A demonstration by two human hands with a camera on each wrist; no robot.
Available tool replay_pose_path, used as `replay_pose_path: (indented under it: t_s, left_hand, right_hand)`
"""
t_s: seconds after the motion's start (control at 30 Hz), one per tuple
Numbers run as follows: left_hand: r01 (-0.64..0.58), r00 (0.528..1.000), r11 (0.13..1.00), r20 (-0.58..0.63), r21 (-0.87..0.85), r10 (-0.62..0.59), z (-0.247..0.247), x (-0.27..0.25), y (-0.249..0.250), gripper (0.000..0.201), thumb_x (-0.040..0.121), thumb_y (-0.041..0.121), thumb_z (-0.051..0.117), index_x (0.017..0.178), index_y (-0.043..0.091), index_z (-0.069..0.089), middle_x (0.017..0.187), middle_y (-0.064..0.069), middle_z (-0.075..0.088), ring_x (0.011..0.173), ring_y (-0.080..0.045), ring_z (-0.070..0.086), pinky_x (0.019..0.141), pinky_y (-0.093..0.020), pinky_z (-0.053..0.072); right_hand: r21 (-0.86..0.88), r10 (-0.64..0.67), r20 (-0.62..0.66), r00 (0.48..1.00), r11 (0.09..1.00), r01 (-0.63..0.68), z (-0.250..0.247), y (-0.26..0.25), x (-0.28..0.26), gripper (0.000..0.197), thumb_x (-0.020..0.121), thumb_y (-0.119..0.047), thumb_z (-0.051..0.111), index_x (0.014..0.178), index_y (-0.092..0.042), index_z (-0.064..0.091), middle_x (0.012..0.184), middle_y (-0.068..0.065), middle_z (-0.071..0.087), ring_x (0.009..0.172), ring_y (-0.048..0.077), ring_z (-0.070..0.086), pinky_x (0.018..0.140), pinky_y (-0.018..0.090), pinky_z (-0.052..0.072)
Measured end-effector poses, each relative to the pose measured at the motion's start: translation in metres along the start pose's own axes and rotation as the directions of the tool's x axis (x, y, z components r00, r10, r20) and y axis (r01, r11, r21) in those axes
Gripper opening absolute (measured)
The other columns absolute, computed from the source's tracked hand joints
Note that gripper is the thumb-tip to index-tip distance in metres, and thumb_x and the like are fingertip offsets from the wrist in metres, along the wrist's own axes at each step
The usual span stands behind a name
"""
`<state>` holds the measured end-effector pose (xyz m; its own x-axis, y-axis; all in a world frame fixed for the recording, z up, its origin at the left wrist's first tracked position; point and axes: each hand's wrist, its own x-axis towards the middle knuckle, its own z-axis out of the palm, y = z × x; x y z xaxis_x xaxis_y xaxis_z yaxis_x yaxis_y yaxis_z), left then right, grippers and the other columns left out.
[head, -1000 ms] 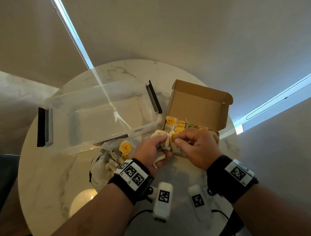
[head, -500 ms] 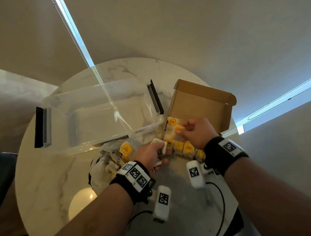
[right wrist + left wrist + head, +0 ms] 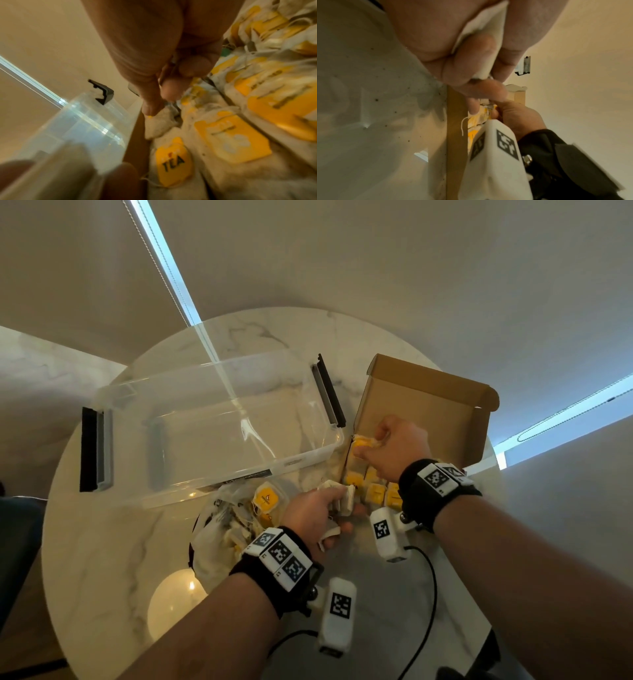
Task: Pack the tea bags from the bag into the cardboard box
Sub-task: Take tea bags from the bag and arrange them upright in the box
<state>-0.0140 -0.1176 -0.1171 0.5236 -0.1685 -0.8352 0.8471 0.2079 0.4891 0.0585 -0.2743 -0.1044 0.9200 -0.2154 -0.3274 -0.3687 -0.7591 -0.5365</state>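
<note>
The brown cardboard box (image 3: 428, 405) stands open at the right, lid up, with rows of yellow-tagged tea bags (image 3: 373, 491) inside. My right hand (image 3: 371, 445) reaches into its far left corner and pinches a tea bag (image 3: 363, 444); the right wrist view shows thumb and fingers (image 3: 150, 108) on that tea bag (image 3: 161, 124) above the packed rows (image 3: 173, 161). My left hand (image 3: 337, 503) hovers at the box's near left corner, gripping a small bundle of tea bags (image 3: 346, 498), white in the left wrist view (image 3: 488, 40). The clear plastic bag (image 3: 219, 529) with more tea bags lies left of it.
A large clear plastic bin (image 3: 205, 433) with black latches sits on the round marble table (image 3: 102, 542), just left of the box and behind the bag. A black cable (image 3: 431, 583) trails over the table's near side. The table edge runs close behind the box.
My right hand took a tea bag from the left hand's bundle and carried it forward into the box's far left corner. The left hand has stayed in place with its bundle.
</note>
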Motion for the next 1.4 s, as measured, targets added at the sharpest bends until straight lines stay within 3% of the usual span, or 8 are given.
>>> replay_pose_path:
  t_s: [0.17,0.33,0.5,0.63,0.83,1.0,1.23,1.4]
  left_hand:
    - [0.053,0.988,0.977,0.154,-0.205,-0.021,-0.003,-0.009,0.009,0.035,0.098,0.029,0.042,0.089,0.006,0.067,0.085,-0.019,0.073,0.039,-0.021,0.052,0.033,-0.012,0.022]
    - [-0.005,0.987,0.982,0.159,-0.191,0.036,0.002,-0.015,0.011,0.034,0.095,0.027,0.041,0.091,0.004,0.066,0.071,-0.014,0.066,0.040,-0.022,0.055,0.030,-0.012,0.025]
    - [-0.007,0.986,0.983,0.161,-0.181,0.037,0.006,-0.020,0.008,0.039,0.097,0.030,0.035,0.098,0.003,0.063,0.072,-0.016,0.066,0.041,-0.022,0.056,0.030,-0.013,0.026]
    - [-0.034,0.993,0.989,0.109,-0.145,0.050,0.010,-0.025,0.004,0.038,0.097,0.027,0.035,0.092,0.002,0.064,0.066,-0.015,0.065,0.040,-0.021,0.055,0.030,-0.013,0.026]
    - [-0.050,0.998,0.981,0.031,-0.189,0.057,0.012,-0.024,0.002,0.034,0.098,0.026,0.037,0.098,0.003,0.063,0.064,-0.013,0.065,0.040,-0.019,0.055,0.028,-0.014,0.025]
    - [-0.090,0.995,0.986,0.023,-0.143,0.095,0.017,-0.032,0.002,0.033,0.099,0.026,0.042,0.097,0.003,0.066,0.066,-0.015,0.066,0.042,-0.019,0.057,0.030,-0.014,0.026]
    - [-0.177,0.972,0.981,-0.170,-0.085,0.160,0.015,-0.030,0.002,0.025,0.097,0.022,0.049,0.099,0.002,0.064,0.071,-0.019,0.070,0.047,-0.022,0.061,0.033,-0.019,0.031]
    - [-0.268,0.960,0.947,-0.033,0.177,0.278,0.025,-0.040,0.001,0.019,0.096,0.001,0.045,0.096,-0.003,0.064,0.073,-0.021,0.063,0.034,-0.014,0.052,0.031,-0.019,0.027]
  right_hand:
    - [0.117,-0.238,0.064,0.969,0.966,0.229,-0.020,0.001,-0.032,0.024,0.080,-0.041,0.079,0.087,-0.024,0.063,0.063,-0.009,0.057,0.051,0.001,0.047,0.055,0.020,0.041]
    - [0.074,-0.328,0.238,0.914,0.945,0.320,-0.020,0.010,-0.056,0.024,0.080,-0.040,0.080,0.098,-0.026,0.072,0.085,-0.012,0.066,0.061,-0.014,0.055,0.056,0.006,0.040]
    - [0.177,-0.294,0.205,0.934,0.949,0.260,-0.025,0.019,-0.065,0.012,0.080,-0.022,0.082,0.079,-0.015,0.072,0.053,-0.022,0.059,0.044,-0.004,0.052,0.047,0.008,0.038]
    - [0.169,-0.296,0.199,0.934,0.949,0.264,-0.026,0.022,-0.073,0.013,0.080,-0.021,0.082,0.075,-0.016,0.071,0.061,-0.012,0.063,0.049,-0.003,0.054,0.052,0.011,0.045]
    - [0.420,-0.126,0.187,0.974,0.907,0.037,-0.024,0.029,-0.081,0.015,0.081,0.002,0.074,0.079,-0.009,0.063,0.073,0.017,0.069,0.056,0.016,0.064,0.058,0.034,0.059]
    - [0.590,-0.031,0.382,0.924,0.777,-0.218,-0.019,0.028,-0.087,0.007,0.090,-0.002,0.067,0.096,0.001,0.067,0.079,0.010,0.064,0.063,0.025,0.065,0.055,0.038,0.058]
    - [0.603,0.007,0.137,0.991,0.793,-0.089,-0.026,0.034,-0.088,0.013,0.085,-0.008,0.077,0.082,-0.004,0.064,0.066,0.004,0.065,0.060,0.017,0.066,0.055,0.038,0.061]
    - [0.205,-0.191,-0.142,0.971,0.954,0.218,-0.017,0.027,-0.087,0.020,0.079,-0.026,0.080,0.067,-0.020,0.065,0.060,-0.005,0.064,0.053,0.006,0.055,0.053,0.020,0.049]
